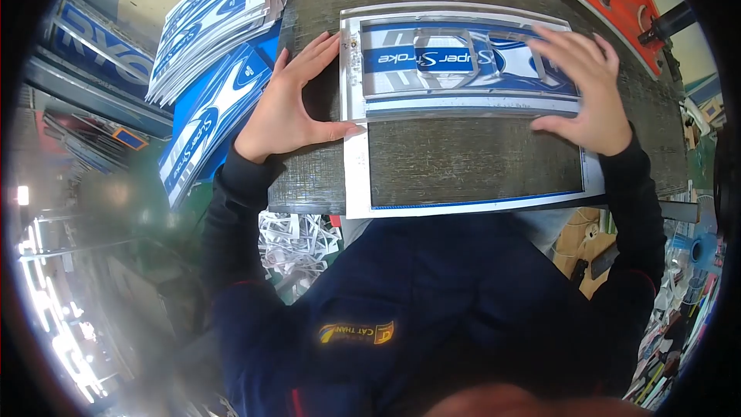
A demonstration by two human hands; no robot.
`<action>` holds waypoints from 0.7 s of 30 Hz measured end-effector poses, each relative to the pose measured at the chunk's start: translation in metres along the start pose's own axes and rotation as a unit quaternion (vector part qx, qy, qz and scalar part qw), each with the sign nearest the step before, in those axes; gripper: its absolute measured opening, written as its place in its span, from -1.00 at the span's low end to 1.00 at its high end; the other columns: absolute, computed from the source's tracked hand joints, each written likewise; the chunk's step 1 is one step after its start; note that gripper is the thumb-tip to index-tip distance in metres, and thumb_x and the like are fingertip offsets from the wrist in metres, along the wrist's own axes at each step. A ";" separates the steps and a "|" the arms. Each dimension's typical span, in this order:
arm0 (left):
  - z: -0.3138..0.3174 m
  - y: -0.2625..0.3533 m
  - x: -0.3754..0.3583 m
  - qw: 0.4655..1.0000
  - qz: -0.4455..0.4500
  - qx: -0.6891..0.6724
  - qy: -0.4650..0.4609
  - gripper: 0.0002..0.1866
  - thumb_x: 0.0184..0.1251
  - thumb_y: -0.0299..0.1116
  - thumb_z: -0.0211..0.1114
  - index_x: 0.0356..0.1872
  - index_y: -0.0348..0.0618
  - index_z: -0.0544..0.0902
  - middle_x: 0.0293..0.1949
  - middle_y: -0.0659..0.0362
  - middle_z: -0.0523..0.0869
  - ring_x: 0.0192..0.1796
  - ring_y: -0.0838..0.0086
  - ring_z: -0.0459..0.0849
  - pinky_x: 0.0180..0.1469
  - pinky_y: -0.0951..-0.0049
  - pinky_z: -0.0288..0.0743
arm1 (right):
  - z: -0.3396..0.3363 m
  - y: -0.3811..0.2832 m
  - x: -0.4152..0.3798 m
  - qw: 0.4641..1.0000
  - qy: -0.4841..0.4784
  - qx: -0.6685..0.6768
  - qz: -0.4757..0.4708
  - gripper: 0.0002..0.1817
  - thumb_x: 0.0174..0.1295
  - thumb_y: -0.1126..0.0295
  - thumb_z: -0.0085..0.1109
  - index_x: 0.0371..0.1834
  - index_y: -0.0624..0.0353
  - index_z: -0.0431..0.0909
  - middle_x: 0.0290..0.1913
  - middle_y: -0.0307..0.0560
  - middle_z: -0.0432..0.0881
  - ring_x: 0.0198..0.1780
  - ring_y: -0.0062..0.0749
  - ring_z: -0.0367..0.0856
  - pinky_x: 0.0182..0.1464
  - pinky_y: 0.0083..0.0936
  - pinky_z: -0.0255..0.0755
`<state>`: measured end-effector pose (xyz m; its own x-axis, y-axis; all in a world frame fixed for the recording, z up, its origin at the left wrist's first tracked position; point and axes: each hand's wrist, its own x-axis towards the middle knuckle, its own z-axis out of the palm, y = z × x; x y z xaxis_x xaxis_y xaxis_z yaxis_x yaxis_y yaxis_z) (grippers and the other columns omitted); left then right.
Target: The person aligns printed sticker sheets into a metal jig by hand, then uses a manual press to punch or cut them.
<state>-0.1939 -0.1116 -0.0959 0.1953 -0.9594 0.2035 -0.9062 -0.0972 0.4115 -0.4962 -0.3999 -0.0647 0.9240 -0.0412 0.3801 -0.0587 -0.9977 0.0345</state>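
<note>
A clear plastic cutting die (471,100), a thick see-through plate with raised shaped outlines, lies on a printed sheet (356,177). Blue and white graphics reading "Super Stroke" show through it. My left hand (289,112) is spread at its left end, fingertips against the edge and thumb on the sheet's margin by the lower corner. Over the right end is my right hand (590,96), fingers stretched across the die and thumb apart near its lower edge. That hand is slightly blurred. Below the die, a large rectangular opening in the sheet shows the dark board (471,158).
Stacked printed sheets (208,23) and more blue-white sheets (208,123) lie on the left. An orange-red machine part (610,0) stands at the upper right. Paper scraps (297,247) are heaped below the board's front edge.
</note>
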 end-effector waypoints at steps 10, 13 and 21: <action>-0.006 0.009 0.008 0.999 -0.037 -0.025 -0.030 0.19 -0.30 0.11 0.66 0.46 -0.26 0.36 0.47 -0.09 0.38 0.60 0.09 0.17 0.54 -0.26 -0.27 | 0.009 0.032 -0.069 0.963 -0.017 0.186 0.193 -0.01 -0.06 0.32 0.52 0.54 0.01 0.25 0.49 0.09 0.33 0.50 0.01 0.20 0.53 -0.10 -0.04; -0.006 0.008 0.007 0.998 -0.041 -0.035 -0.035 0.19 -0.30 0.14 0.64 0.45 -0.27 0.38 0.48 -0.11 0.37 0.60 0.08 0.16 0.54 -0.26 -0.28 | 0.013 0.034 -0.071 0.964 -0.020 0.176 0.197 -0.10 -0.01 0.34 0.51 0.51 -0.16 0.35 0.50 0.09 0.31 0.46 0.11 0.22 0.50 -0.10 0.05; -0.008 0.005 0.010 0.997 -0.046 -0.025 -0.056 0.24 -0.30 0.22 0.61 0.48 -0.26 0.33 0.50 -0.10 0.34 0.60 0.08 0.15 0.54 -0.23 -0.26 | 0.021 0.040 -0.078 0.971 -0.018 0.166 0.173 -0.12 0.07 0.21 0.51 0.53 -0.19 0.32 0.52 0.10 0.28 0.48 0.11 0.19 0.50 -0.07 0.06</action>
<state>-0.1935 -0.1197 -0.0849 0.2306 -0.9710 0.0628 -0.8656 -0.1752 0.4690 -0.5629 -0.4381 -0.1122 0.8839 -0.3721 0.2834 -0.2475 -0.8862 -0.3916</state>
